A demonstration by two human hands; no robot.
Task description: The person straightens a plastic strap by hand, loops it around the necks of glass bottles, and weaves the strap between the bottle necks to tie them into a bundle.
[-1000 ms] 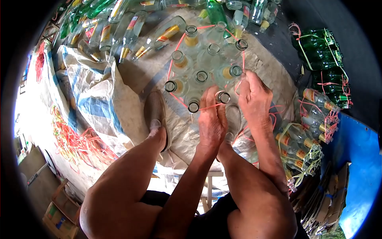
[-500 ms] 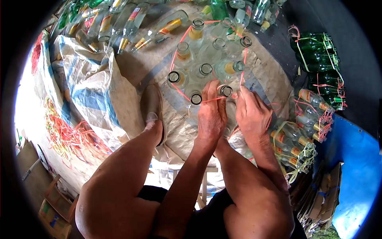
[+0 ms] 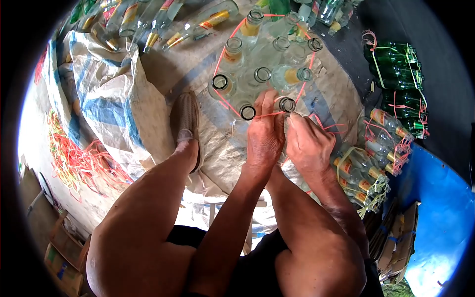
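Several clear glass bottles (image 3: 247,79) stand upright in a cluster on the sheet between my feet. A pink plastic string (image 3: 217,59) runs in a loop around their necks. My left hand (image 3: 264,131) is closed at the near side of the cluster, its fingers on the string beside a bottle neck (image 3: 285,104). Just right of that neck, my right hand (image 3: 309,141) pinches the string, fingertips close to those of the left. A loose end trails to the right of it. The fingertips partly hide the string between the hands.
Loose bottles (image 3: 213,20) lie along the far edge of the woven sheet (image 3: 326,89). To the right are tied bundles of green bottles (image 3: 396,69) and clear bottles (image 3: 361,173), beside a blue panel (image 3: 440,208). A crumpled sack (image 3: 109,94) and a heap of string (image 3: 84,158) are at left.
My right hand has moved left and slightly down, closer to my left hand, drawing the string against the near bottle neck. The camera view has shifted slightly.
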